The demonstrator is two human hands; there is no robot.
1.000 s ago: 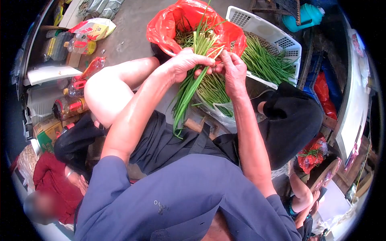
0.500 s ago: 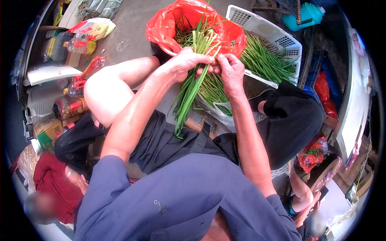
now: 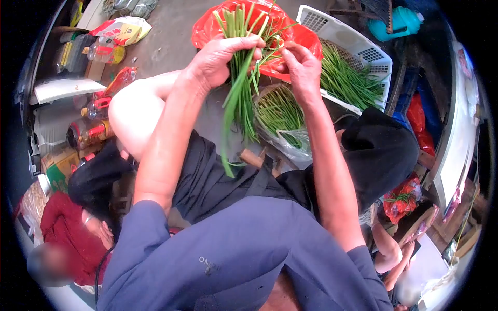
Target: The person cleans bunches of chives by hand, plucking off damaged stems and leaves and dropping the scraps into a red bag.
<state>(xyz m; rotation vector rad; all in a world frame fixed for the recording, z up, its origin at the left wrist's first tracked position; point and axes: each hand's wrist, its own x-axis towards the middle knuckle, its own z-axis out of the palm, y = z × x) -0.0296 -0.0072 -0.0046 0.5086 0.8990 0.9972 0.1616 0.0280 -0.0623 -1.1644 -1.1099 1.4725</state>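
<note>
My left hand (image 3: 220, 59) grips a bunch of garlic chives (image 3: 239, 85), pale cut ends upward and long green leaves hanging down. Just right of it, my right hand (image 3: 305, 71) is closed in a pinch at thumb and forefinger; whatever thin bit is between them is too small to make out. Both hands are at the near rim of a red plastic bag (image 3: 207, 32), which has loose trimmings inside. Below the right hand, a clear plastic bag (image 3: 295, 151) holds more chives. A white crate (image 3: 358, 39) with chives stands to the right.
Bottles (image 3: 106, 53) and packets line the left side. A teal plastic jug (image 3: 402, 23) sits at the upper right. A person in a dark red sleeve (image 3: 65, 233) is at the lower left, and another person's arm (image 3: 386, 249) shows at the lower right.
My left hand has moved up and left with the chives, which now stand higher over the red bag. My right hand has come away from the bunch, slightly up and right.
</note>
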